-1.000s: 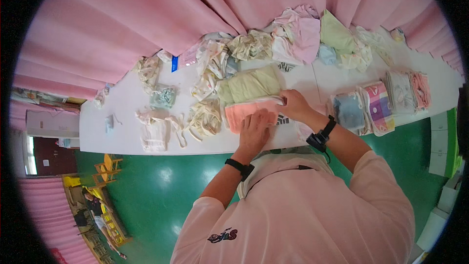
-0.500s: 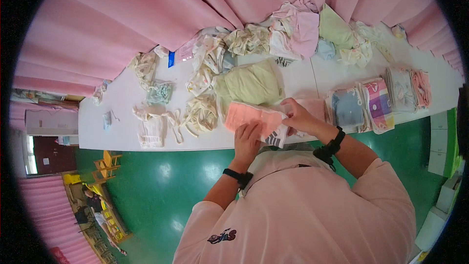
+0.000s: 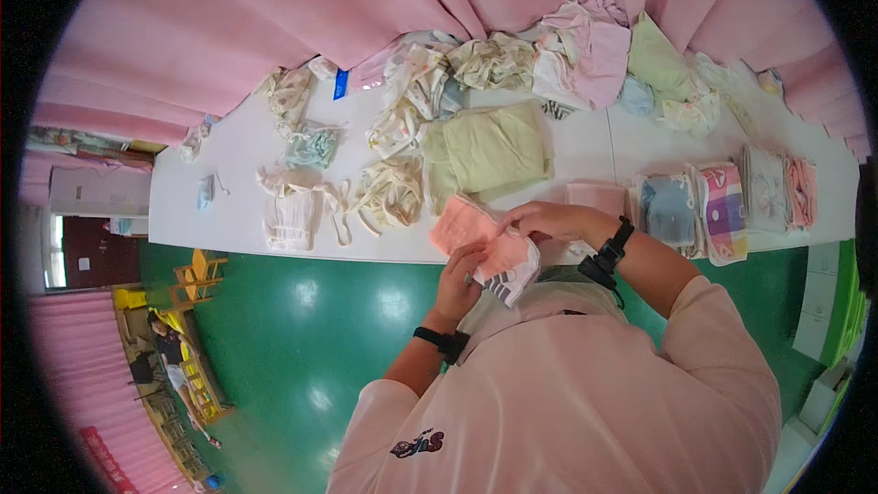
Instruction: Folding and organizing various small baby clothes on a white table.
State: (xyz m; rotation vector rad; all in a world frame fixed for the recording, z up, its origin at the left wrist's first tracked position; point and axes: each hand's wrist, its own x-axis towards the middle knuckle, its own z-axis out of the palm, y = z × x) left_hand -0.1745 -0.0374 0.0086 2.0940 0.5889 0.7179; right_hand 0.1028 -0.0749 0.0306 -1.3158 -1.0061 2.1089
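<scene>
Watching from afar through the head view. A peach-coloured cloth with a white, grey-striped end (image 3: pixel 468 230) is between both hands at the near edge of the white surface (image 3: pixel 233 197), its striped end reaching past that edge. Left hand (image 3: pixel 460 276): fingers closed over the near side of the cloth. Right hand (image 3: pixel 530 220): thumb and fingers pinched on its right side.

Done, by my reading: at right, a folded blue-grey fabric bundle (image 3: pixel 668 210), a purple-and-orange checked folded cloth (image 3: pixel 724 206) and a folded coral cloth (image 3: pixel 801 192) sit in a row. A thick pale-green folded fabric (image 3: pixel 489 151) lies just beyond the peach one.

Left, I judge: finishing this piece, then the loose ones. A crumpled pink-and-white fabric heap (image 3: pixel 594 55) lies far; a tangled cream fabric with ties (image 3: pixel 389 192) lies left. Perhaps midway.
</scene>
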